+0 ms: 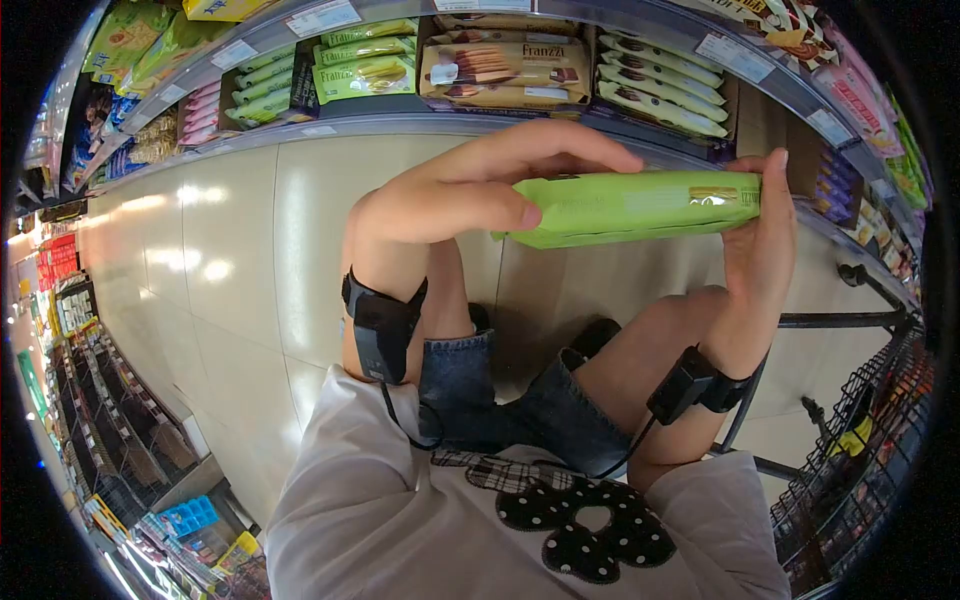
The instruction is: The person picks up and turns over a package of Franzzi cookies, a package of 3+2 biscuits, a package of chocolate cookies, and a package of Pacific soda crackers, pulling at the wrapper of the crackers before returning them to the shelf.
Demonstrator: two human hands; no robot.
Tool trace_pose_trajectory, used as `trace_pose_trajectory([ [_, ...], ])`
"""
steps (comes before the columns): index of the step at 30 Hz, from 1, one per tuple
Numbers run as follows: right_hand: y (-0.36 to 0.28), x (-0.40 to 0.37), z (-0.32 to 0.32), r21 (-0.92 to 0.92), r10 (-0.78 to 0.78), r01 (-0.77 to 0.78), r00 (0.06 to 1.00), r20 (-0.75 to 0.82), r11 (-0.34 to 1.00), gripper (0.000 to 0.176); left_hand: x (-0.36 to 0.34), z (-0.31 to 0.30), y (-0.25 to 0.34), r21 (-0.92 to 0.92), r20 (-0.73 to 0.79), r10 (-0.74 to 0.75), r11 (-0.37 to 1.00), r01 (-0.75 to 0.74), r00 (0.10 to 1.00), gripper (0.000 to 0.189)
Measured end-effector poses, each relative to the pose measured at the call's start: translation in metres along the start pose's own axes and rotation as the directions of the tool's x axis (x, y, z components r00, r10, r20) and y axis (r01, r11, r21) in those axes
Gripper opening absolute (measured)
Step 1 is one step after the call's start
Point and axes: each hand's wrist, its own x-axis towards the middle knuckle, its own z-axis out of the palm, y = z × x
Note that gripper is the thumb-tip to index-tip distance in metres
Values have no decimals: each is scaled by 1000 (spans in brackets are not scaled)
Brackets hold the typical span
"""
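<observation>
- Gripping it two-handed, you've got both ends of the light-green, oblong, plastic-wrapped snack packet (630, 212) partly covered.
- Your left hand (455, 195) is clamped on the left end, thumb on the near corner, other fingers arched over the far side. Can't see all the fingertips.
- Your right hand (765, 235) has the right end, thumb pointing up; most of those fingers are tucked out of sight behind it.
- You're holding it off the floor, between your lap and the long grey store shelf (350, 124).
- We get it nearly edge-on, so the broad faces mostly don't show. Lettering by your right thumb is sideways and tiny, tough to read.
- Looks-wise: shiny, creased at the left corner, gold-brown patch towards the right.
- The black wire-mesh shopping cart (850, 470) on your right gets chopped by the dark lens border.
</observation>
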Motion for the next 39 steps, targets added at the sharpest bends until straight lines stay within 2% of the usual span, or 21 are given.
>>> trace_pose_trajectory([
  [7,-2,-2,2,12,10,-10,1000,3,1000,44,0,2,0,-18,-20,-12,1000,11,1000,58],
  [13,-1,0,-2,30,31,-34,997,76,999,46,1,0,0,-11,-46,-25,1000,25,999,57],
  [15,-3,0,0,3,47,-48,993,110,999,47,2,-3,-4,131,-103,34,991,-20,994,54],
  [16,-4,0,4,3,47,-48,993,109,999,47,2,-1,-2,130,-103,34,991,-20,994,54],
  [18,-5,-2,15,58,14,-15,1000,11,998,45,2,7,5,-68,-301,-86,995,69,950,55],
  [19,-4,-1,14,58,15,-15,1000,11,998,45,3,8,6,-68,-301,-86,995,69,950,55],
  [21,-1,0,10,-11,-54,53,998,-13,999,42,5,9,6,-139,-418,-112,989,59,901,59],
  [22,-1,0,10,-11,-53,53,999,-13,999,42,4,5,5,-183,-368,-109,982,43,923,58],
  [25,-2,-2,9,-59,-77,75,996,-42,995,39,3,9,4,-132,-396,-57,991,5,917,56],
  [39,-4,-3,11,-22,-116,114,984,-138,993,31,6,5,2,-115,-364,-104,991,66,925,46],
])
